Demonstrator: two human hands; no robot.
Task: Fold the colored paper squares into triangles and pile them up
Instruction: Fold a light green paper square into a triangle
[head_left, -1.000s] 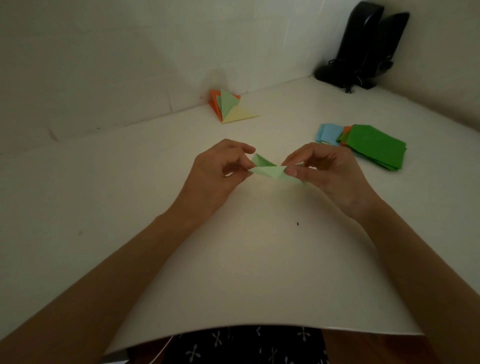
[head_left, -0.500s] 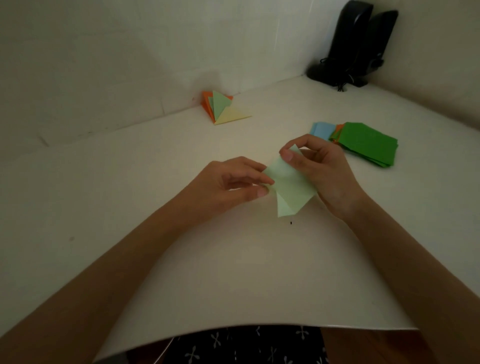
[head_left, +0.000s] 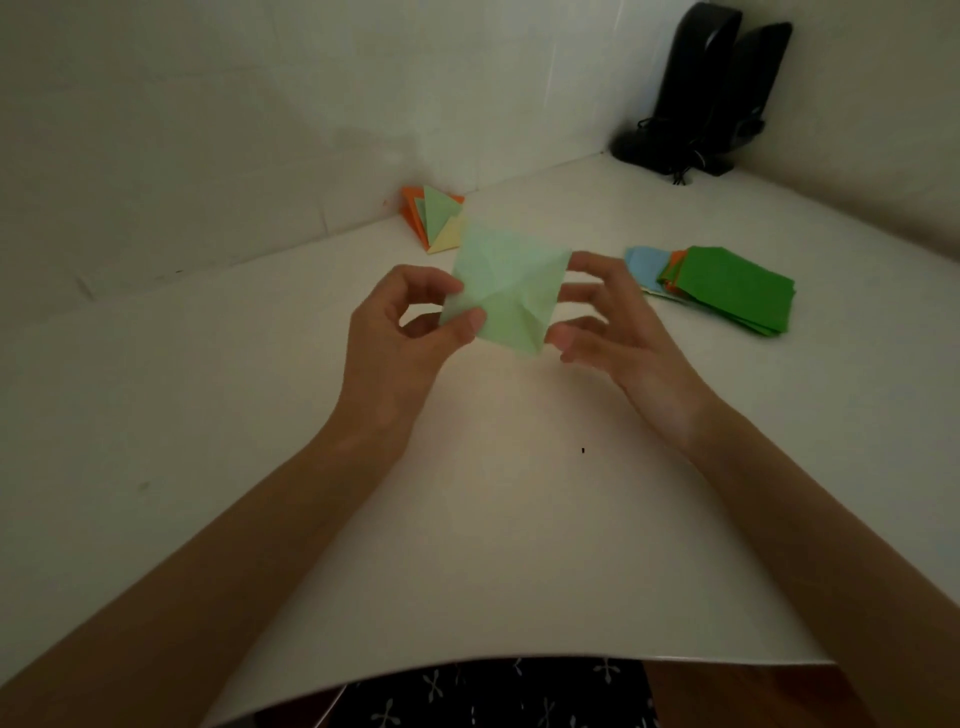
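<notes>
- left hand (head_left: 405, 338) pinches the left edge of the pale green paper square (head_left: 506, 291), thumb in front, fingers curled behind
- right hand (head_left: 618, 327) holds the right edge by the fingertips, index at the upper corner, thumb near the lower corner; contact a bit blurred
- the sheet is held up off the white tabletop (head_left: 260, 415), between both hands, opened out flat and tilted like a diamond
- thin matte sheet, soft crease lines crossing near its middle, slightly wavy, not crisp
- step looks like setting up a fold: bring opposite corners together exactly, check the edges line up, then press the crease from the middle outward
- better to lay it on the tabletop for the crease; in the air the paper flexes and the corners slip
- light pinch only, a hard grip adds stray wrinkles
- pile of folded paper triangles (head_left: 434, 221), orange, green and yellow, sits at the wall, just behind the held sheet in view
- stack of unfolded colored paper squares (head_left: 732, 288), dark green on top with orange and light blue showing under it, lies to the right, well apart from the pile
- black plastic speakers (head_left: 717, 88) in the far corner, glossy, out of the way
</notes>
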